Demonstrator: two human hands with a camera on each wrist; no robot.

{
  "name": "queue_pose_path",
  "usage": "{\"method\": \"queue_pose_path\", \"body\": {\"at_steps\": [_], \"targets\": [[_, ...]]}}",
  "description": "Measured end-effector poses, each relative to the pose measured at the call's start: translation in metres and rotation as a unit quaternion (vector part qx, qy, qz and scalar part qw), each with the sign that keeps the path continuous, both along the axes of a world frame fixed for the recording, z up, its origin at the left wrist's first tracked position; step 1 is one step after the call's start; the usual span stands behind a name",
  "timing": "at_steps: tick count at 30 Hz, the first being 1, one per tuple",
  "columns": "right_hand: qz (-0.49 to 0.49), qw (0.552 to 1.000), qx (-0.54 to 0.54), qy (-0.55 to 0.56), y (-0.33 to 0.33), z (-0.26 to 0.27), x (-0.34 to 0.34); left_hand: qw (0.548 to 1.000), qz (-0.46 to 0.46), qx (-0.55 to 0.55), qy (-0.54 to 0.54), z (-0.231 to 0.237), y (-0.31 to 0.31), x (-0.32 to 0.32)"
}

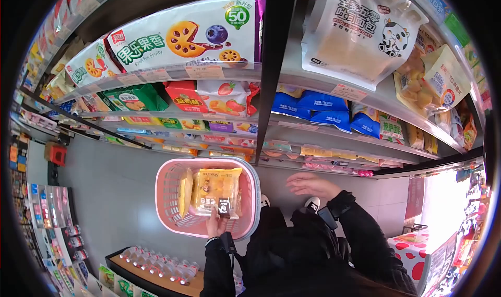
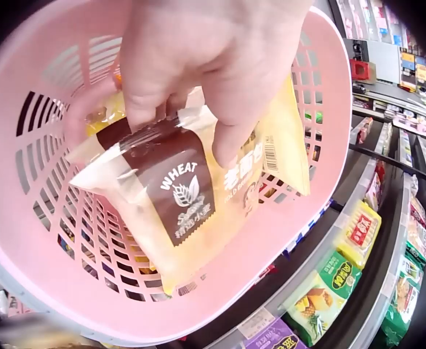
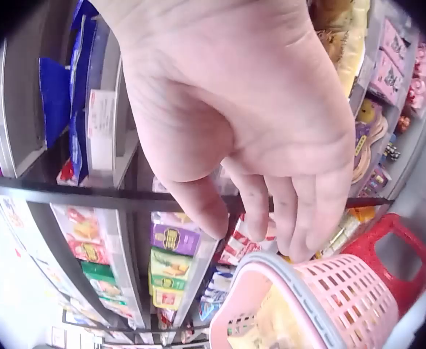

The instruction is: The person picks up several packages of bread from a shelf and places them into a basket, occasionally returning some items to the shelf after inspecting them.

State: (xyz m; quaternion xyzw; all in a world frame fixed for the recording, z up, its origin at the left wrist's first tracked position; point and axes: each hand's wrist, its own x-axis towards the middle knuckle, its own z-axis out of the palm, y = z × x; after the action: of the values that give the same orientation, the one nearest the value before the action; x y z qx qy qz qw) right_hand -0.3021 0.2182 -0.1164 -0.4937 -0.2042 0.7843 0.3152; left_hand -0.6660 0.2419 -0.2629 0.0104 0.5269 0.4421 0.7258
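My left hand (image 1: 215,225) pinches a yellow-and-brown bag of bread (image 1: 215,188) by its near edge. In the left wrist view the bag's brown panel (image 2: 175,182) reads "WHEAT", and the thumb presses on its front. The bag overlaps the inside of a pink shopping basket (image 1: 163,209) with slotted walls. Beside it, another yellow package (image 1: 185,191) stands along the basket's left side. My right hand (image 1: 312,185) is held out to the right of the basket with straight, relaxed fingers and nothing in it; its palm (image 3: 235,109) fills much of the right wrist view.
Shelves of packaged snacks rise ahead, with a large white cookie pack (image 1: 182,36) on the left and a bag of toast (image 1: 360,36) on the right. A dark upright post (image 1: 271,62) divides them. Bottles (image 1: 159,263) stand in a low display behind on the left.
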Motion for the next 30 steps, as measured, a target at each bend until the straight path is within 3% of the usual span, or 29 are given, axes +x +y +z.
{"method": "queue_pose_path", "body": {"at_steps": [1,3,5,8,13,16,19,21,22,25,30], "targets": [[-0.012,1.0,0.006,-0.001,-0.003,0.004,0.004,1.0,0.0,0.004,0.002,-0.005,-0.001,-0.008],[-0.009,0.999,0.026,-0.016,-0.006,0.021,0.009,0.993,-0.07,-0.094,0.006,-0.001,0.0,-0.015],[-0.005,0.998,0.05,-0.03,-0.009,0.033,0.016,0.996,-0.032,-0.085,0.025,0.017,-0.006,-0.008],[-0.016,0.992,0.102,-0.067,-0.018,0.048,0.034,0.982,-0.015,-0.097,0.163,0.02,-0.02,-0.012],[-0.051,0.979,0.18,-0.077,-0.063,0.076,0.079,0.988,0.042,0.072,0.127,0.053,-0.038,0.018],[-0.076,0.97,0.209,-0.096,-0.104,0.087,0.115,0.987,-0.046,0.132,0.08,0.093,-0.04,0.062],[-0.119,0.96,0.234,-0.096,-0.154,0.111,0.148,0.988,-0.028,0.115,0.101,0.12,-0.04,0.121],[-0.136,0.951,0.247,-0.131,-0.19,0.111,0.172,0.973,-0.132,0.189,0.01,0.124,-0.04,0.149],[-0.15,0.943,0.25,-0.161,-0.208,0.11,0.182,0.977,-0.124,0.171,0.003,0.142,-0.048,0.175],[-0.176,0.928,0.238,-0.225,-0.257,0.113,0.204,0.97,-0.182,0.156,-0.043,0.137,-0.06,0.218],[-0.249,0.921,0.225,-0.196,-0.325,0.098,0.223,0.942,-0.29,0.154,-0.067,0.142,-0.096,0.28]]}}
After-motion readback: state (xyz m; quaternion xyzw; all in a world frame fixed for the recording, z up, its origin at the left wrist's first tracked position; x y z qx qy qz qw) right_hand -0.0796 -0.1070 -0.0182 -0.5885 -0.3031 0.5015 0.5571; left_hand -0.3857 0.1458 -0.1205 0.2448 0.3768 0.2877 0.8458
